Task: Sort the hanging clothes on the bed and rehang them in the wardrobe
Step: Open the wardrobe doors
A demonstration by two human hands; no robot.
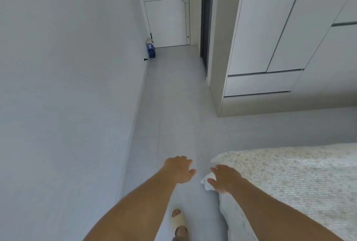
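Note:
Both my arms reach forward and down over the floor beside the bed (301, 175). My left hand (178, 169) hovers over the floor with fingers relaxed and holds nothing. My right hand (224, 178) hangs at the bed's near corner, fingers spread, just above a white fold of sheet (207, 182); whether it touches the sheet I cannot tell. The white wardrobe (270, 37) stands at the upper right with its doors closed. No hanging clothes lie on the visible part of the bed.
A grey wall (67, 86) runs along the left. A narrow tiled floor strip (173, 95) leads to a white door (166, 8). A blue box (151, 50) stands by the wall near the door. My slippered foot (178, 219) is below my hands.

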